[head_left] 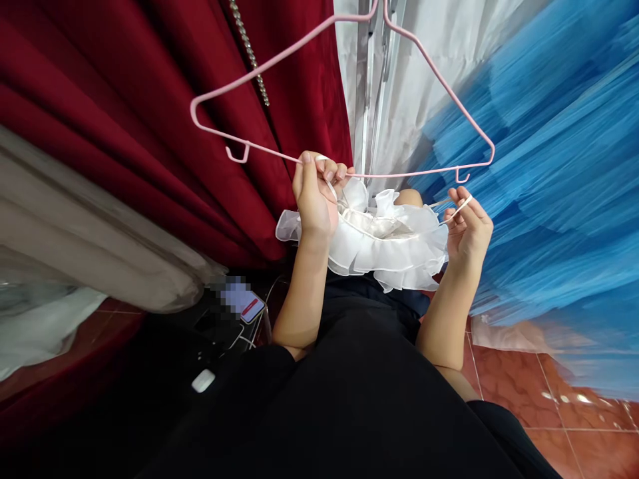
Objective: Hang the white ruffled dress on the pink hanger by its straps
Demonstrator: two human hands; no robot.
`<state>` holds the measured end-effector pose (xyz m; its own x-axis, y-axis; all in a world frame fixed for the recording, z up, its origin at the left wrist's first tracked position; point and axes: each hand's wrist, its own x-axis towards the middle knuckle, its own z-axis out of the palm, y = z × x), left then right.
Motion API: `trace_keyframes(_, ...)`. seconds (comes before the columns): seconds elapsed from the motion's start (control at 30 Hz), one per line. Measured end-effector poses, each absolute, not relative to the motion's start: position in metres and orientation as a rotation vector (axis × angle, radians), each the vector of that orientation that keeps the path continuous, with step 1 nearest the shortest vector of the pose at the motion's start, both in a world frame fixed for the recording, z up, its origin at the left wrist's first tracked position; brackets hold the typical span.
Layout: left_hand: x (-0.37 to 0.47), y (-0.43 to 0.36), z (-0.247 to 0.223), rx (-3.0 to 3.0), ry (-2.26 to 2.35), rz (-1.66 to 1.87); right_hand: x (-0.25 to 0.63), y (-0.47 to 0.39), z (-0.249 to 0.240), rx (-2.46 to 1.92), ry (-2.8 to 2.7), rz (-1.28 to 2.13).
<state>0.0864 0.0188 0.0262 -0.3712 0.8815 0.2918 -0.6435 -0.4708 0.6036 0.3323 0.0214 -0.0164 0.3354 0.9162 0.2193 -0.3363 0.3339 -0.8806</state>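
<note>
Frilly cloth (384, 256), white and full of ruffles, hangs between the two hands, in front of the person's black shirt (369, 386). Its top edge is turned up, so you can see a bit of the inside. The left hand (317, 199) pinches the bottom bar of a pink hanger (389, 175) between thumb and fingers. A thin white strap (322, 158) is looped by the same fingers. The right hand (469, 229) holds the other strap (457, 209), pulled tight across its bent fingers. Those fingertips are just below the small hook (462, 177) on that end of the hanger, and the strap is not on the hook. The hanger is above the cloth, and its tip goes past the top of the view.

Big red cloth (150, 100) hangs on the left, with a string of shiny beads (247, 43) on it. Gray cloth (94, 226) hangs below that. Blue cloth (549, 199) fills the right side, over a red tile floor (589, 412). Low on the left are a lit phone (252, 309), partly blurred, and a small white box (203, 380).
</note>
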Motion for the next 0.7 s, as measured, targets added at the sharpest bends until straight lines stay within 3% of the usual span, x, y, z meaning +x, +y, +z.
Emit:
trace_keyframes(0.27, 0.082, 0.017, 0.027, 0.766, 0.417, 1.973, 0.318, 0.038, 0.011, -0.837, -0.876, 0.823)
trace_keyframes(0.7, 0.084, 0.020, 0.023, 0.780, 0.455, 1.950, 0.305, 0.045, 0.012, -0.961, -1.178, 0.789)
